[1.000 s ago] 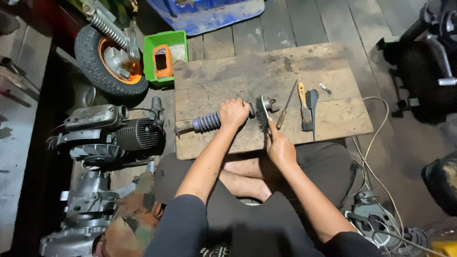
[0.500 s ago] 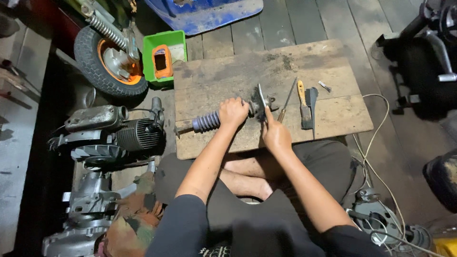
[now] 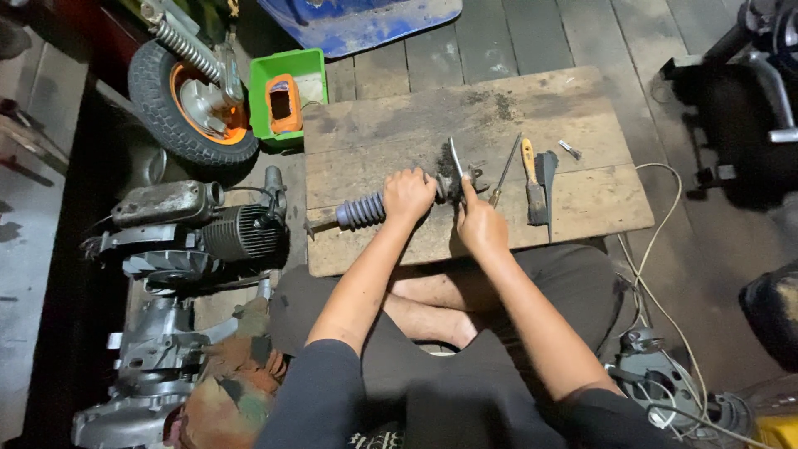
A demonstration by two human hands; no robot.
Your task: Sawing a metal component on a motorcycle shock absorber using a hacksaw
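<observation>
- Gripping the dark metal shaft assembly with a grey ribbed rubber boot [image 3: 391,206], the left hand [image 3: 407,194] is closed around it just right of the boot, and the part is held flat on the worn wooden board [image 3: 465,116].
- The right hand [image 3: 480,226] is seen at the greasy end of the assembly, its fingers closed on a thin silvery metal blade-like tool [image 3: 455,158] that stands up from the joint; exactly how the tool meets the part cannot be told.
- Compared with a second ago, the assembly is found in the same spot on the board and the left hand's hold is unchanged; the right hand has been drawn slightly closer to the joint, and the thin tool is stood more upright.
- From this small change it is judged that work at the joint is being carried on, not finished, with the boot end used as the steadying point.
- Just right of the hands, a slim screwdriver with a dark shaft [image 3: 504,170], a yellow-handled tool [image 3: 532,179] and a dark flat blade [image 3: 547,179] are laid apart from the assembly, untouched.
- Left of the board, a grey finned engine block [image 3: 208,237], a small wheel with an orange hub [image 3: 189,104] and a green plastic tray [image 3: 287,96] are set on the floor.
</observation>
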